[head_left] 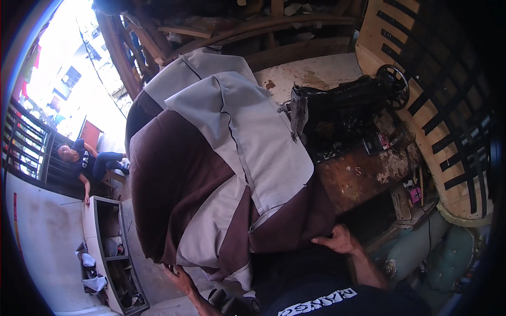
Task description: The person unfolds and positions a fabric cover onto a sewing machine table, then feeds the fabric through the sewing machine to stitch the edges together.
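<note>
A large sewn fabric cover (pixel 263 142), brown and light grey with a dark seam down the grey strip, spreads over the front of the sewing table and hangs toward me. My right hand (pixel 340 240) grips its near right edge, thumb on top and the other fingers partly hidden. At the lower left edge, my left hand (pixel 180 279) has its fingers closed on the brown and grey cloth, partly covered by it. Beyond the cloth's right side stands a black sewing machine (pixel 337 113) with a handwheel; the fabric reaches close to its needle end.
The worn wooden table (pixel 358 181) carries a glass jar (pixel 402 136) beside the machine. A wooden frame with black straps (pixel 421 121) leans at the right. Timber pieces (pixel 253 31) lie behind. A person (pixel 87 160) sits at far left near a small open cabinet (pixel 113 247).
</note>
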A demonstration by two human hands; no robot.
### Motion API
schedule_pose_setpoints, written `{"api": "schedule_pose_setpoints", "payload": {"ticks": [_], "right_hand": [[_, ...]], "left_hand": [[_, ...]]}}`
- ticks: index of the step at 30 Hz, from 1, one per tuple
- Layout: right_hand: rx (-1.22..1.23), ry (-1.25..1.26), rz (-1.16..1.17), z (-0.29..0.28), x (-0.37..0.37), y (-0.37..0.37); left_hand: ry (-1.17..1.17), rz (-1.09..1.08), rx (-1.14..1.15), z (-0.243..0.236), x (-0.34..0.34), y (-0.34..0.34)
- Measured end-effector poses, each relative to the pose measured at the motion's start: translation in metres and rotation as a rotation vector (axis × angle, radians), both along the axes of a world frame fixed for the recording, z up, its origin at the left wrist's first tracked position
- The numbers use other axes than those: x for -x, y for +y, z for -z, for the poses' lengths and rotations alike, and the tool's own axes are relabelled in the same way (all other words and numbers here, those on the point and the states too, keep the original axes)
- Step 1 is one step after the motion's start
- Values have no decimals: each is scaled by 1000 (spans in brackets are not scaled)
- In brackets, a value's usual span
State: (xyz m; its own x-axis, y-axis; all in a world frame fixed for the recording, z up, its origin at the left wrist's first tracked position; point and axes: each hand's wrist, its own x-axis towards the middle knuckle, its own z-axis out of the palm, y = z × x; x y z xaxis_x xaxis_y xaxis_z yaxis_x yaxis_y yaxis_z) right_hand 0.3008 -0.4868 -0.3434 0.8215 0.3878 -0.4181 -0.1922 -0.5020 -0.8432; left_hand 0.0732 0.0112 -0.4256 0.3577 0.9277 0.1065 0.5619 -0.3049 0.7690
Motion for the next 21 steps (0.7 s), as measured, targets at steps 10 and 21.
{"api": "schedule_pose_setpoints", "payload": {"ticks": [10,21], "right_hand": [[143,175,-12,4,8,0],[259,177,-12,23,12,-6]], "left_hand": [[-167,0,202,5,4,11],[-146,5,253,3,-4,1]]}}
